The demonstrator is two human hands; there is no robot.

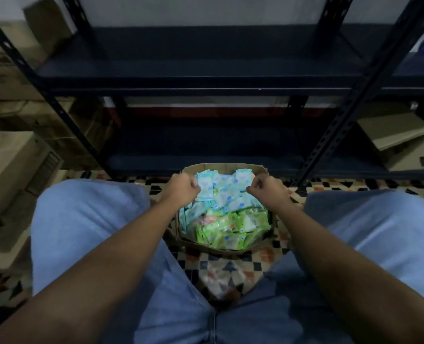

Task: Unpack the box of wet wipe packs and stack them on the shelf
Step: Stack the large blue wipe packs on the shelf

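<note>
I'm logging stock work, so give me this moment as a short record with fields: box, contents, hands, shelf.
box: open cardboard box on the patterned floor, between the person's knees
contents: blue wipe packs toward the far side, green wipe packs nearer
left hand: left hand fingers curled, at the blue packs by the box's far left rim
right hand: right hand fingers curled, over the far right rim
shelf: dark metal shelf behind the box, no packs on it yet

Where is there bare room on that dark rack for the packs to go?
The upper shelf board between the black uprights looks bare, as does the lower shelf board just behind the cardboard box. The box, where the left hand and right hand reach, is crammed with wipe packs.
</note>
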